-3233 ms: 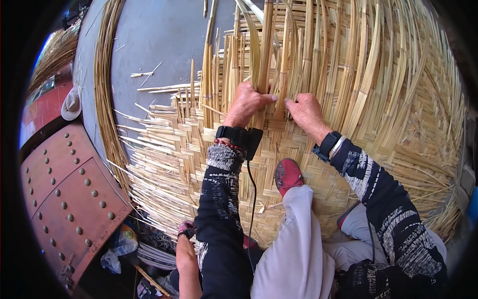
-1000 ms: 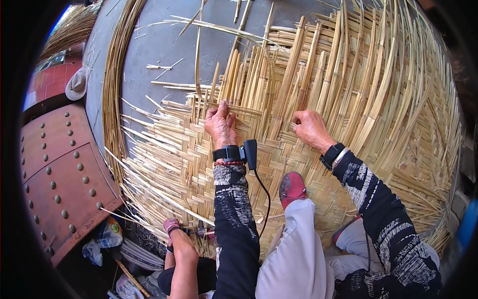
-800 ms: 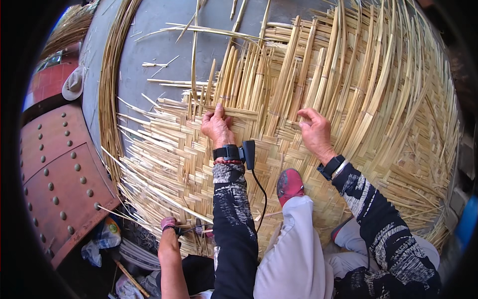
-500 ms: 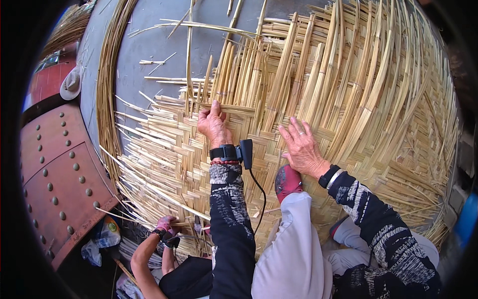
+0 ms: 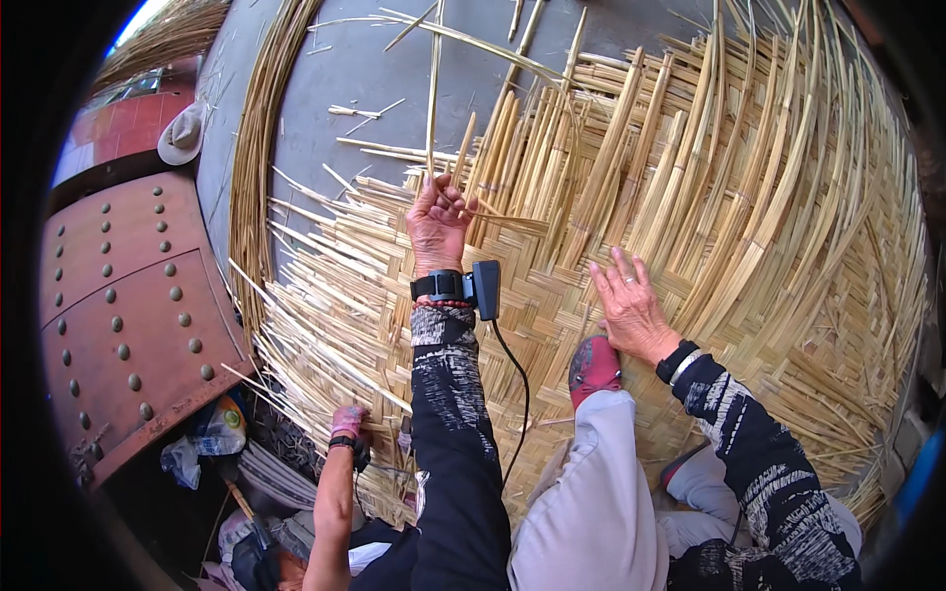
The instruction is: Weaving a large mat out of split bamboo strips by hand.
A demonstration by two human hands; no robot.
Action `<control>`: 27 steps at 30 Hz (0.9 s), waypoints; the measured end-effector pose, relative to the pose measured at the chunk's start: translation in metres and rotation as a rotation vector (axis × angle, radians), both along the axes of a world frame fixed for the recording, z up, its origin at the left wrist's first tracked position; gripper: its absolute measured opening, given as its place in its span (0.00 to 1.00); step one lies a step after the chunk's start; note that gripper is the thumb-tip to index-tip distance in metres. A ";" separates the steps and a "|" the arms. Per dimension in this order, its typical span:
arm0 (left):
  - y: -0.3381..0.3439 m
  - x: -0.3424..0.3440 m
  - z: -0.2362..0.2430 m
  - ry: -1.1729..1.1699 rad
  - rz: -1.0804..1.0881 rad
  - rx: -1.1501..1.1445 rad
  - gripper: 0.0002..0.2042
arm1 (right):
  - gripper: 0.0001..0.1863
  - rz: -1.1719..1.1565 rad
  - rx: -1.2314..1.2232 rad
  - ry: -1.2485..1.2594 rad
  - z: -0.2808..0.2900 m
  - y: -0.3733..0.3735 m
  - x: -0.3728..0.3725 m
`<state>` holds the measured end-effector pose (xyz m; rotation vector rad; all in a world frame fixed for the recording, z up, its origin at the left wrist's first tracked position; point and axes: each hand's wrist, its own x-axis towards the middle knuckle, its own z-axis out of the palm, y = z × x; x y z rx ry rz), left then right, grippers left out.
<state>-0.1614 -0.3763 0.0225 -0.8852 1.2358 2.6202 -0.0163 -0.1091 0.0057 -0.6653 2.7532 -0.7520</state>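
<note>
- While my left hand [image 5: 437, 219] pinches one long pale bamboo strip [image 5: 433, 94], lifting it clear for threading;
- my right hand [image 5: 631, 305], fingers spread and holding nothing, presses the flat woven straw-coloured bamboo mat [image 5: 552, 305] steady.

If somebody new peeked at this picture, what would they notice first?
First, the huge woven mat of pale yellow bamboo strips spread over the grey floor, its loose ends fanning out at the top. In the middle, the person's left hand pinches one thin strip upright while the right hand lies flat on the weave. At the left stands a rusty red metal panel with round studs, and another person's hand touches the mat's lower edge.
</note>
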 end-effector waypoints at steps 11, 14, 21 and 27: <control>0.013 -0.021 0.009 -0.190 -0.186 -0.726 0.11 | 0.35 0.020 0.038 0.047 0.002 0.001 0.000; 0.011 -0.032 0.026 -0.125 -0.219 -0.720 0.13 | 0.37 0.028 0.035 0.052 0.005 0.000 -0.001; 0.010 -0.059 0.063 -0.044 -0.152 -0.482 0.15 | 0.40 0.052 0.080 0.065 0.006 -0.005 -0.001; 0.084 -0.055 0.107 0.385 -0.378 -0.461 0.12 | 0.37 0.049 0.109 0.097 0.003 0.004 -0.001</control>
